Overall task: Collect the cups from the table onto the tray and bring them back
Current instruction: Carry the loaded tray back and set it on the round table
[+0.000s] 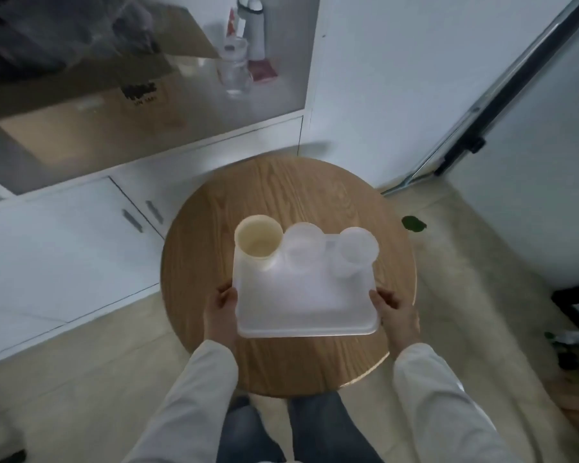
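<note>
Nearest the viewer, two pale sleeves extend from 6 o'clock over dark trouser legs. The left hand clasps the tray at its 9 o'clock edge, thumb over the rim; the right hand clasps the 3 o'clock edge likewise, so each grip is closed on the tray. The tray, a white rounded rectangle, lies over the centre of the round wooden worktop; whether it rests on the wood or is held just above it cannot be told. Three cups stand upright in a row along the tray's 12 o'clock edge: a cream cup toward 11 o'clock, a translucent middle cup just beside it, and a translucent right cup toward 1 o'clock. Beyond the worktop, at 10 to 12 o'clock, stands a white cabinet with a glass-fronted upper section holding a cardboard box and bottles. A green leaf lies on the floor at 3 o'clock.
</note>
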